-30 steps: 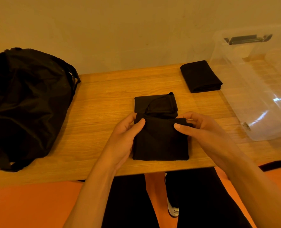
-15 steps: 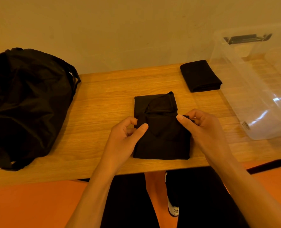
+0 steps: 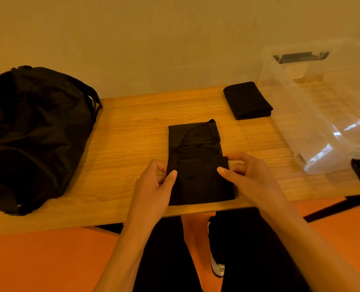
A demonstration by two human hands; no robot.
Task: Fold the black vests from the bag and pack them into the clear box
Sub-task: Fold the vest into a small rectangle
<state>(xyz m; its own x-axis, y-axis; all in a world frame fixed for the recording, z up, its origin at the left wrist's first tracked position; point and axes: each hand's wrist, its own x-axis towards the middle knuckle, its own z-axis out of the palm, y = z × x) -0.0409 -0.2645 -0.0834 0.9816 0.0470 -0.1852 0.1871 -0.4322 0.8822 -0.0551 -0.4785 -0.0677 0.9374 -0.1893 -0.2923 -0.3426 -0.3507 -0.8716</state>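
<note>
Head view: your left hand [image 3: 153, 186] and right hand [image 3: 248, 175] have slid nearer you, each pinching a side edge of the vest [image 3: 198, 186] lying on the tabletop [image 3: 122, 133]. The next fold looks ready; the clear box [image 3: 290, 114] waits.

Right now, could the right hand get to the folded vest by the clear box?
Probably yes: only bare table lies between the right hand and the folded vest, though that hand pinches the middle vest and must let go.
</note>
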